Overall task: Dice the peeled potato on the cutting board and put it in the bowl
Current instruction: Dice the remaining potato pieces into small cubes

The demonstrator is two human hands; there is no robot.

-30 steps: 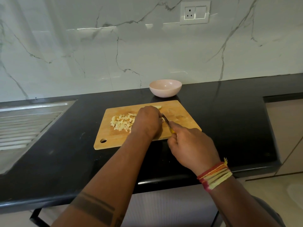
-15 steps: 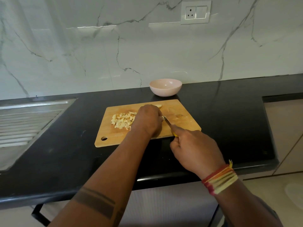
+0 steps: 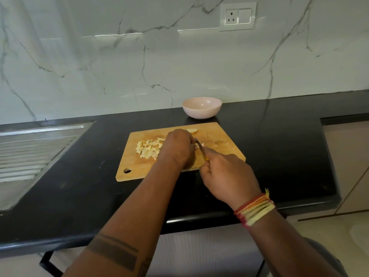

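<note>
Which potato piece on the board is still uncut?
The slice at the board's far edge, nearest the bowl; it lies whole, unlike the diced pile on the left.

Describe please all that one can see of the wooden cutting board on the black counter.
The rectangular light wooden cutting board lies flat on the black counter, just in front of the pale pink bowl. It has a hanging hole at its near left corner. A heap of diced potato sits on its left half. The left hand is over its middle.
</note>
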